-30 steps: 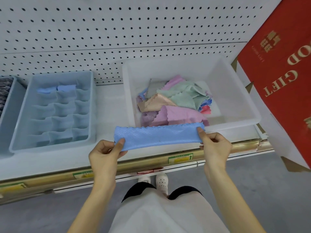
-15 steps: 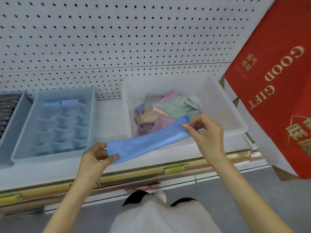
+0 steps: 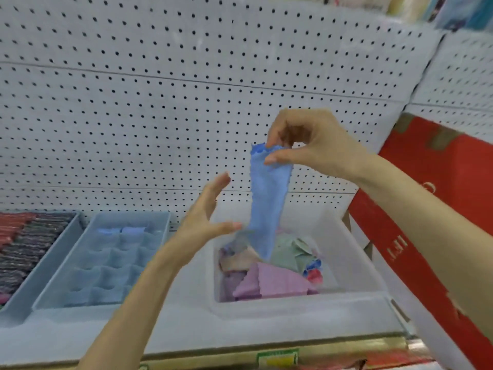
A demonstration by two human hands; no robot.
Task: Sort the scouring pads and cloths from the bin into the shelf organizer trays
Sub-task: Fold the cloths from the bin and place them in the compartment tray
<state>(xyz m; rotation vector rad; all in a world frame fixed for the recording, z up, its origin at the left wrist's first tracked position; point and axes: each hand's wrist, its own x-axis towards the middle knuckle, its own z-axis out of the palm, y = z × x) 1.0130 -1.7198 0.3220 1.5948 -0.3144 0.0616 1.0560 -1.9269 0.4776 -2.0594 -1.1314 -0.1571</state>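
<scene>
My right hand (image 3: 306, 145) pinches the top end of a folded blue cloth (image 3: 268, 198), which hangs straight down above the white bin (image 3: 354, 252). My left hand (image 3: 205, 212) is open beside the cloth's lower part, fingers straight, thumb reaching toward its left edge. Pink, green, beige and purple cloths (image 3: 269, 273) lie heaped in the bin. To the left stands the blue divided organizer tray (image 3: 101, 263), with two blue cloths (image 3: 121, 231) in its back cells.
A second tray (image 3: 29, 244) at far left holds rows of dark and red scouring pads. A red gift box (image 3: 437, 209) leans at the right against the white pegboard (image 3: 160, 102). The shelf's front edge carries a gold rail with price labels (image 3: 277, 357).
My right hand lifted its end of the blue cloth high, so it now hangs vertically. My left hand let go of the other end and opened. The view tilted upward.
</scene>
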